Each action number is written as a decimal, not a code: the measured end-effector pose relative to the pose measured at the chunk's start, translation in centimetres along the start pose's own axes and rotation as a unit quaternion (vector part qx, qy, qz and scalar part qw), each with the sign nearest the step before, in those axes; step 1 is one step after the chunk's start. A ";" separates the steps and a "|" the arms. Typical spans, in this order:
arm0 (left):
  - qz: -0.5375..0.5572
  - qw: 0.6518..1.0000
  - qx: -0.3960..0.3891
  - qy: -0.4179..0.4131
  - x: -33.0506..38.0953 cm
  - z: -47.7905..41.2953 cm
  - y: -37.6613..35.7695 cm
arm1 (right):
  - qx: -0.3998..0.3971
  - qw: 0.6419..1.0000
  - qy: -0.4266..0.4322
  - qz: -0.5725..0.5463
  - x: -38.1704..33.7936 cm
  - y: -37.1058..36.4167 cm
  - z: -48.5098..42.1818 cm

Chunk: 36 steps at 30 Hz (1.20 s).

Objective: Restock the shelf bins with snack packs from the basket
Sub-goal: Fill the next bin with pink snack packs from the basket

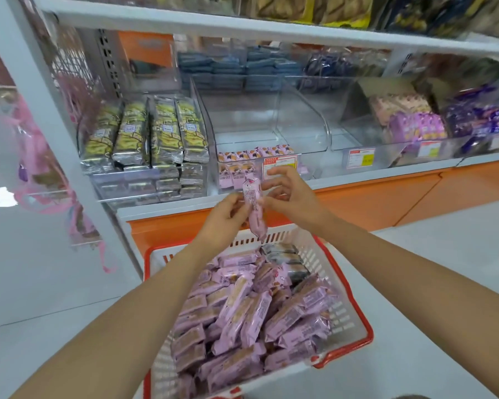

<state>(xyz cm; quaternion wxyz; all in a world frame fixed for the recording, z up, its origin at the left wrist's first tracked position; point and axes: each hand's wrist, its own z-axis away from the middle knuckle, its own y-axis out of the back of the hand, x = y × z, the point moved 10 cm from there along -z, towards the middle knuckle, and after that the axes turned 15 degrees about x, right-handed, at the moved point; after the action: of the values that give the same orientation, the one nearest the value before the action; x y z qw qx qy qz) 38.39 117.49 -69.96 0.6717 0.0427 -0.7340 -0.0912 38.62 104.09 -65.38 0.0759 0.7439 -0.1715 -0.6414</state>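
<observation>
My left hand (226,218) grips a pink snack pack (254,210), held upright above the basket's far rim. My right hand (288,194) is just right of the pack's top, its fingers loosely curled and touching the wrapper. Below them stands a white basket with a red rim (357,300), full of several pink snack packs (251,318) and a few dark ones at its far end. Straight ahead is a clear shelf bin (213,156) with a row of the same pink packs (239,168) along its front.
To the bin's left are stacked yellow-and-silver packs (144,133). Right of it sit a clear bin with nothing in it (303,131) and bins of purple packs (415,125). Blue packs (231,70) line the back. An orange shelf base (386,194) runs below.
</observation>
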 end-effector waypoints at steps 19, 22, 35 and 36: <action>-0.462 0.771 0.263 -0.351 11.1 -2.1 8.2 | 0.080 0.987 0.066 0.124 -8.0 3.5 -7.4; -0.520 0.762 0.219 -0.319 9.0 -3.0 8.3 | 0.086 0.985 0.054 0.138 -7.5 2.5 -9.8; -0.546 0.705 0.266 -0.367 8.4 -3.2 8.3 | 0.036 0.944 0.055 0.323 -4.6 -6.0 -19.3; -0.545 0.702 0.271 -0.371 8.4 -3.1 8.3 | 0.028 0.940 0.056 0.334 -4.3 -6.6 -19.6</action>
<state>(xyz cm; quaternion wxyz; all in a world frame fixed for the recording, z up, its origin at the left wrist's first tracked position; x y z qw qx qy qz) 41.22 123.82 -59.93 0.1379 0.5782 -0.7652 -0.2473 58.36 109.63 -60.38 0.2744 0.6803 -0.4240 -0.5312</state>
